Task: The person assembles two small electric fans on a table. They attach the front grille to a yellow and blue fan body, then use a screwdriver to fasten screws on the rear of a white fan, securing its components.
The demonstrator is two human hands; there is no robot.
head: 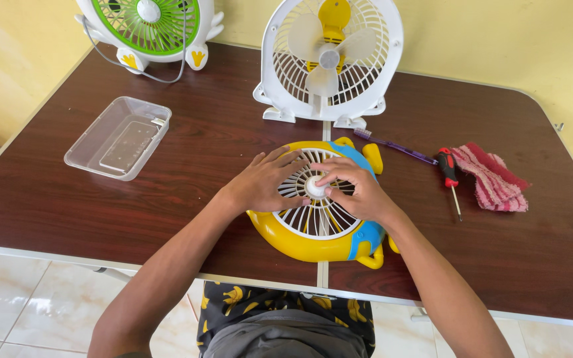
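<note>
Your left hand lies flat, fingers spread, on the grille of the yellow fan lying face-up at the table's near edge; your right hand pinches its white hub cap. Loosening seems underway; steady twisting comes next.

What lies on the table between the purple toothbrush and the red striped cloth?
A red-and-black screwdriver lies between the purple toothbrush and the red striped cloth, its shaft pointing toward the near edge; the head view shows it.

green fan cut off at top edge, yellow fan's hub under fingers
</note>
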